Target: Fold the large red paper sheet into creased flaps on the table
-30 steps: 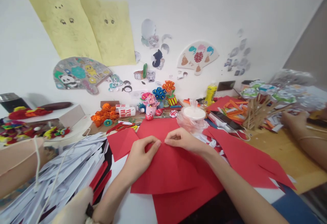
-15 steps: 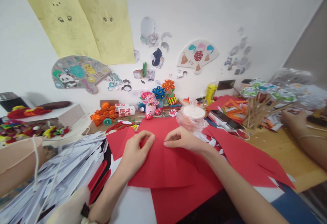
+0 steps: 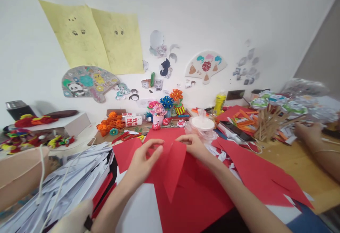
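Holding a bent red paper (image 3: pixel 174 171) to the near left of the white-lidded tub (image 3: pixel 203 124), with the right hand (image 3: pixel 193 148). Pinching it near its upper edge with that grip, by the look of it; cannot tell how the thumb sits, hidden behind the paper. Holding nothing visible in the left hand (image 3: pixel 145 157), farther left of the tub, with thumb and forefinger spread apart.

Judged partway through the folding: bent up into a narrow, pointed form, but not pressed flat or fastened anywhere in view. Cannot tell whether firmly creased. Probably in need of more shaping. Set above a large red sheet (image 3: pixel 196 197), laid flat on the near side of the tub and apparently unfolded, with more red sheets (image 3: pixel 252 172) right of the tub, seemingly left for later.

As for the paper against each grip: hanging down and nearer from the right one, at the near left of the tub, and just beside the left one, seemingly without contact.
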`<action>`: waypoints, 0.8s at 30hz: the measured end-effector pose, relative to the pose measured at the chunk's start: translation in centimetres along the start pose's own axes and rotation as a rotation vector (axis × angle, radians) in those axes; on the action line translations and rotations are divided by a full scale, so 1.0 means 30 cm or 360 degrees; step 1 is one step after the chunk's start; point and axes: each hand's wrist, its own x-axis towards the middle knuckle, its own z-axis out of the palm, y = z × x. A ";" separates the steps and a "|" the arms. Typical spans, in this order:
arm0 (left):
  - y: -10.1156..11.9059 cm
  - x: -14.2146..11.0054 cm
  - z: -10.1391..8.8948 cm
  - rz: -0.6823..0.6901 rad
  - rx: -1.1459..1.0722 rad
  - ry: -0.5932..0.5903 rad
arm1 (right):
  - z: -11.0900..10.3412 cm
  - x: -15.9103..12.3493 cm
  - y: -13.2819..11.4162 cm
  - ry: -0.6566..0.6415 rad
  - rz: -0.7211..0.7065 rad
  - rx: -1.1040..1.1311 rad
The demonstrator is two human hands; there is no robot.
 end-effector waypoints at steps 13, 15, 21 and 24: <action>-0.006 -0.013 0.030 0.0080 0.0215 -0.0090 | -0.018 -0.018 -0.029 -0.0228 0.0262 0.0046; -0.005 -0.014 0.038 0.0070 0.0220 -0.0127 | -0.016 -0.025 -0.036 -0.0319 0.0265 0.0012; -0.002 -0.012 0.068 0.0024 0.0271 -0.0090 | 0.005 -0.023 -0.035 -0.0295 0.0142 -0.0076; 0.000 -0.011 0.076 -0.0010 0.0276 -0.0107 | 0.013 -0.020 -0.027 -0.0198 0.0092 -0.0071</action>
